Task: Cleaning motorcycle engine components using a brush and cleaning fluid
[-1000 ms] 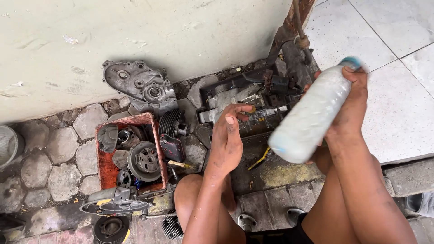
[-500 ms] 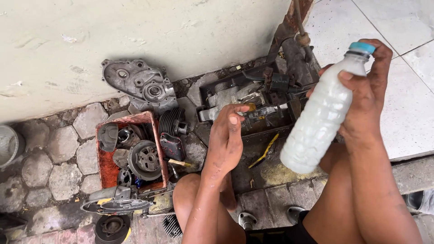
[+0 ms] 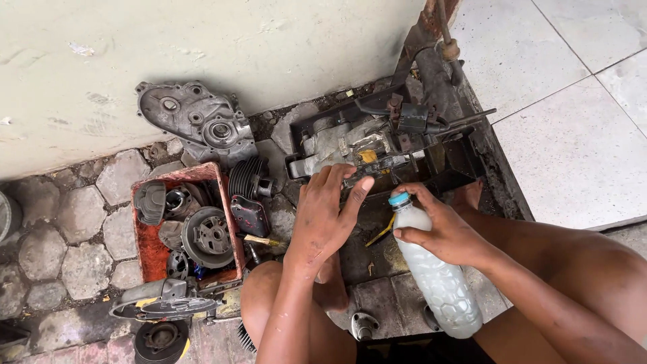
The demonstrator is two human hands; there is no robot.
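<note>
My right hand (image 3: 445, 232) grips a clear plastic bottle (image 3: 438, 280) of milky white liquid with a blue cap, held low and tilted, cap end toward the engine. Spread flat, my left hand (image 3: 330, 212) rests its fingertips on a dirty small engine block (image 3: 350, 145) that lies against the wall. A yellow-handled tool (image 3: 381, 231) lies on the greasy ground between both hands. My bare knees frame the bottom of the view.
A red tray (image 3: 151, 253) holds several engine parts, among them a round flywheel (image 3: 209, 236). A grey crankcase cover (image 3: 192, 121) leans on the pale wall. A finned cylinder (image 3: 246, 176) sits beside the tray. Rusty metal bars (image 3: 431, 40) stand at right, by white floor tiles (image 3: 559, 108).
My right hand has brought the bottle down from chest height to near the ground beside the engine. My left hand stays on the engine, fingers spreading flatter.
</note>
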